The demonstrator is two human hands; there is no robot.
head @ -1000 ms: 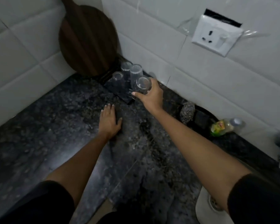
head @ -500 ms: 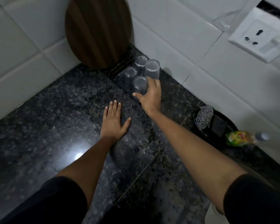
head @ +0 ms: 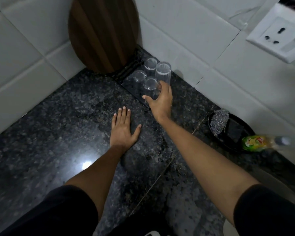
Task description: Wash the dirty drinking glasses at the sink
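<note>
Several clear drinking glasses stand on a dark mat (head: 126, 77) in the counter's back corner. My right hand (head: 160, 101) curls round the nearest glass (head: 150, 86), which stands on the mat beside a taller glass (head: 163, 72). Two more glasses (head: 140, 76) (head: 150, 64) stand behind it. My left hand (head: 123, 128) lies flat with spread fingers on the black granite counter (head: 58, 125), a little in front of the mat.
A round wooden board (head: 102, 33) leans in the tiled corner behind the glasses. At the right, a black dish (head: 235, 132) holds a steel scrubber (head: 218, 121) and a dark sponge; a green soap bottle (head: 257, 142) lies beside it. A wall socket (head: 279, 38) is on the upper right.
My right hand has set the glass down onto the mat among the others and still grips it. The view has tilted down and closer. My left hand stays flat on the counter.
</note>
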